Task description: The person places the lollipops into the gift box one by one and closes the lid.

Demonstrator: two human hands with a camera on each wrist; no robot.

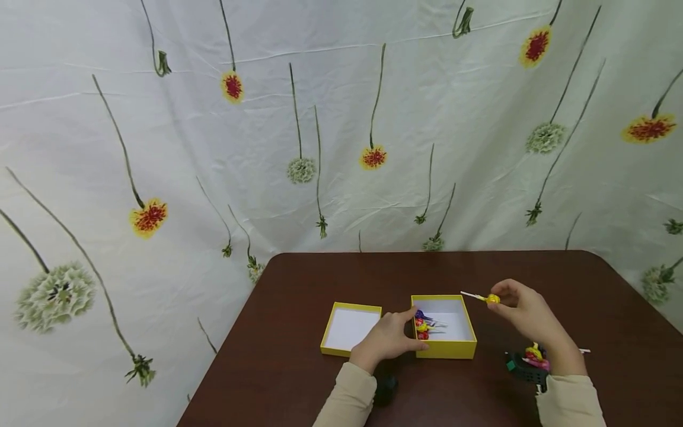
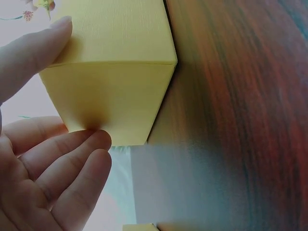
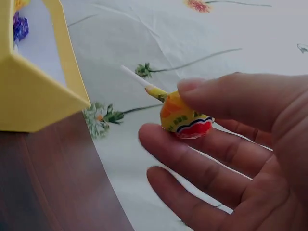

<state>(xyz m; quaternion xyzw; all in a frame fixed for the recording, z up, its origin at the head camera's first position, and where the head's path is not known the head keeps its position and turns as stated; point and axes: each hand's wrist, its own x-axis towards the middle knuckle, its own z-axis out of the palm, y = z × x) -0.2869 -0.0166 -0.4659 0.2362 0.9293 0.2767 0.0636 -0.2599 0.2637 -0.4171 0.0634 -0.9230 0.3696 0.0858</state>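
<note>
- Presently, from my station, I see the right hand (image 1: 528, 308) pinching a yellow lollipop (image 1: 493, 299) by its wrapped head, thumb on one side and fingers on the other; its white stick points left, toward the box.
- I find that lollipop up off the table (image 1: 267, 332), near the far right corner of the yellow box (image 1: 445, 350); my right wrist view shows it apart from the box, with orange, green and red print on the wrapper.
- I see the left hand (image 1: 392, 338) gripping the box at its left end, thumb against the near wall; the left wrist view shows the other fingers at the adjoining wall.
- I can make out wrapped lollipops (image 1: 423, 326) in the box, purple, red and yellow, bunched along the left wall with sticks pointing right; the white floor beside them shows bare.
- I note a shallow yellow lid (image 1: 352, 326) left of the box, its white inside facing up; more lollipops (image 1: 535, 354) lie by the right wrist, partly hidden.
- Behind everything I see a flower-printed cloth (image 1: 331, 130).
</note>
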